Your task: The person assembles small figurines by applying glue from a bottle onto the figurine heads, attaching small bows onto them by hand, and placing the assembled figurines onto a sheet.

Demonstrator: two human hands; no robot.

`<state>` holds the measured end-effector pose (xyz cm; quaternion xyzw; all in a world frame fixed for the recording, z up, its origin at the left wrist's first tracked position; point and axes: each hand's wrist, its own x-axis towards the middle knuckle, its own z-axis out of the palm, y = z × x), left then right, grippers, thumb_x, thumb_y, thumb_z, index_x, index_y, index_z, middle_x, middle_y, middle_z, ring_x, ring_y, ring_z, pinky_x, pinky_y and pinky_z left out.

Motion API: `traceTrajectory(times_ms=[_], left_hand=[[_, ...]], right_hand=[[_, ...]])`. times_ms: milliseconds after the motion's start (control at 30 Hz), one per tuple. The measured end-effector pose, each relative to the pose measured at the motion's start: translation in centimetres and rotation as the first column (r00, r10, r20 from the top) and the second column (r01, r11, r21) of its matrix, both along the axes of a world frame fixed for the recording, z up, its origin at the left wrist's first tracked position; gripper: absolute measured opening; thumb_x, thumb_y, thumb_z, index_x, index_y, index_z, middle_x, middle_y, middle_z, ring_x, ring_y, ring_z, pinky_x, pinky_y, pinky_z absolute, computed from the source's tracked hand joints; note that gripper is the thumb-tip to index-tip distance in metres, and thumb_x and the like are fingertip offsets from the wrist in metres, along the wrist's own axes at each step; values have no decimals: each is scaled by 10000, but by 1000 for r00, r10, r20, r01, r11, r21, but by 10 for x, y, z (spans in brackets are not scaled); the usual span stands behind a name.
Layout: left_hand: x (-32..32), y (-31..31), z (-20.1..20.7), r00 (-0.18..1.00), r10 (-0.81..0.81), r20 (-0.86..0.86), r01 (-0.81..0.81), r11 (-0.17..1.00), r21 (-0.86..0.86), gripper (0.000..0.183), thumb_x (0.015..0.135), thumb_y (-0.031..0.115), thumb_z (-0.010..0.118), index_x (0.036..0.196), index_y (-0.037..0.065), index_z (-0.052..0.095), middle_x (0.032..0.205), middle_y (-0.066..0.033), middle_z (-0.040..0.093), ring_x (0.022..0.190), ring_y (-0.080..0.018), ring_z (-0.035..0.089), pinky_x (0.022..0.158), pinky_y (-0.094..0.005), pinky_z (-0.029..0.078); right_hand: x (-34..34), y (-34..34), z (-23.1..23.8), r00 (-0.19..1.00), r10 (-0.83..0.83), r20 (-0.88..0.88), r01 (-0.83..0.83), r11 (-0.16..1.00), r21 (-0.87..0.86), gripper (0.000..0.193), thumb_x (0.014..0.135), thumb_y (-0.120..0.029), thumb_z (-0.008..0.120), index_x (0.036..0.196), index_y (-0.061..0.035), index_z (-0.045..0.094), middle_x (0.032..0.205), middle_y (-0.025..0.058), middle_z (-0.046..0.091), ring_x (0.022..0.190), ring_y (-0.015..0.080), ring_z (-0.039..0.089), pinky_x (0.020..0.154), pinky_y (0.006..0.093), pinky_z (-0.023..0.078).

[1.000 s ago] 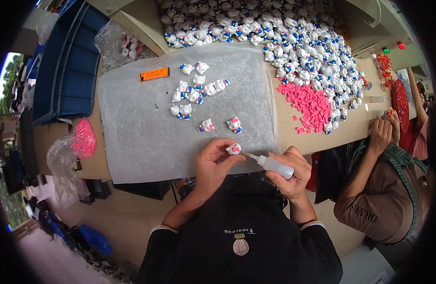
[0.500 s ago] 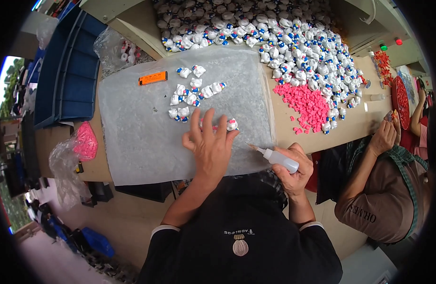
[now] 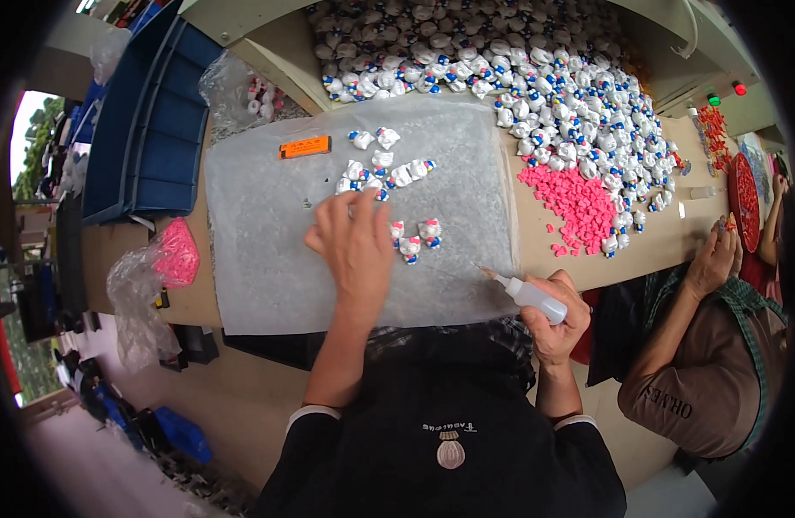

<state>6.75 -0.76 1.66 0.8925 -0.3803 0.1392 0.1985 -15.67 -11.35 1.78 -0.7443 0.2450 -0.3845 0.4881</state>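
Observation:
My left hand (image 3: 352,246) reaches over the grey sheet (image 3: 259,259), fingers apart and bent downward. It covers the spot below a loose group of small white figurines (image 3: 403,175) with blue parts; anything right under its fingertips is hidden. Beside its thumb stand three white figurines with pink pieces on them (image 3: 410,250). My right hand (image 3: 560,318) is closed around a small translucent squeeze bottle (image 3: 535,300) with a thin nozzle, tilted up and left above the sheet's right part.
A large heap of white and blue figurines (image 3: 579,112) fills the back right, with a pile of pink pieces (image 3: 570,203) before it. An orange box cutter (image 3: 305,147) lies on the sheet. Left are a blue bin (image 3: 147,129) and a pink bag (image 3: 176,252). A co-worker's hands (image 3: 712,259) work at right.
My left hand has moved left, away from the pink-trimmed figurines, which now show as a group of three. The right hand still holds the bottle. The whole view has shifted slightly.

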Motion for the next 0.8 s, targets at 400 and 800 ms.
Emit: traceTrajectory(times_ms=[400,800], left_hand=[[24,26,-9,986,-148,-73,146,989,-40,303,739,98,706,1006,26,582,972,-100,528,896,-286,490,814,-376,417],[-33,36,0,259,-586,-768,-206,743,-637,356,740,-128,677,1054,-25,545,978,-56,588,814,-99,598,742,-227,495]], right_hand=[[5,0,-2,1000,5,10,-5,1000,-10,343,674,-155,770,936,43,669,651,57,565,592,147,457,521,251,346],[12,3,6,996,87,4,-87,996,-36,362,644,-133,782,946,33,671,684,71,621,576,163,473,521,267,365]])
